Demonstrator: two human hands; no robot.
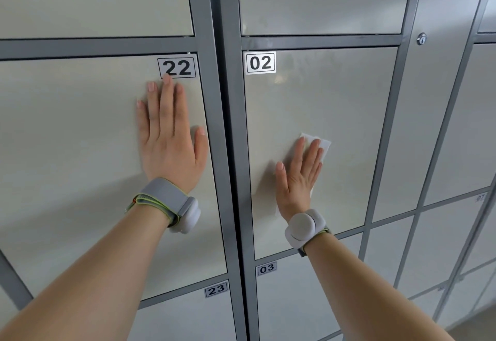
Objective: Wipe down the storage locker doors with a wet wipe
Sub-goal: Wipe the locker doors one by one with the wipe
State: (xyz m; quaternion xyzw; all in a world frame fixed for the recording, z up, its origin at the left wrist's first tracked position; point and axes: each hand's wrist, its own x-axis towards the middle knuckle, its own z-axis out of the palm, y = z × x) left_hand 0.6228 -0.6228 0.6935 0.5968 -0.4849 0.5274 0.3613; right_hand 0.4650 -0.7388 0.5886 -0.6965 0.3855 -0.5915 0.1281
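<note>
Left hand point(169, 147) on door 22 point(80, 139), right hand point(299, 177) presses wipe point(323, 145) (upright).

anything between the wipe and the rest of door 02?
Nothing visible. The right hand presses the wet wipe flat on door 02; only its number label sits top left. The left hand rests on door 22.

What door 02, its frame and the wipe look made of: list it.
Door 02: probably painted sheet metal or laminate, pale satin, with soft reflections. Frame: seemingly grey painted metal, matte straight bars. Wet wipe: thin white nonwoven fabric, creased flat under the right hand.
</note>
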